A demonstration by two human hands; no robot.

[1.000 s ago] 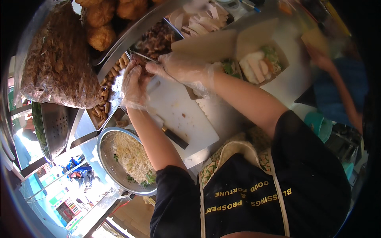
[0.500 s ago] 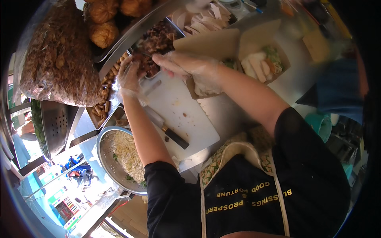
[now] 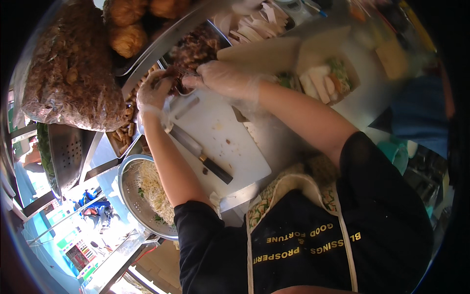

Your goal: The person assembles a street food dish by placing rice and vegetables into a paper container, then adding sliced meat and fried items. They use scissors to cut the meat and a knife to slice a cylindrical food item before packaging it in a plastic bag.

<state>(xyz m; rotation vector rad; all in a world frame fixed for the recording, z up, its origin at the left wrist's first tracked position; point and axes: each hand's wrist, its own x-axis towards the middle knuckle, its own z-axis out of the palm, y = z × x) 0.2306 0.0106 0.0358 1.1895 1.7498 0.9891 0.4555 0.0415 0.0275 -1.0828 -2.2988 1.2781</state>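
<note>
Both hands wear clear plastic gloves and work close together above a metal tray of dark brown, shredded-looking meat [image 3: 196,48]. My left hand [image 3: 154,92] is curled at the tray's near left side, its fingers closed around dark brown meat. Beside it, my right hand [image 3: 223,78] has its fingertips pinched together over the same food; whether a piece is between them I cannot tell. Below lies a white cutting board [image 3: 240,149] with a few brown crumbs. On the board's left part rests a knife [image 3: 216,169] with a black handle, its blade toward my left wrist.
Open cardboard boxes [image 3: 320,54] with white and green food stand right, one partly behind my right arm. A colander [image 3: 128,208] of bean sprouts [image 3: 154,188] sits left. Beyond are a big plastic bag of brown flakes [image 3: 73,73], round fried pieces [image 3: 128,40] and pale slices [image 3: 257,24].
My left hand has shifted slightly left, near the tray's edge. The right hand's fingers have bent down further toward the meat, and its wrist has risen a little.
</note>
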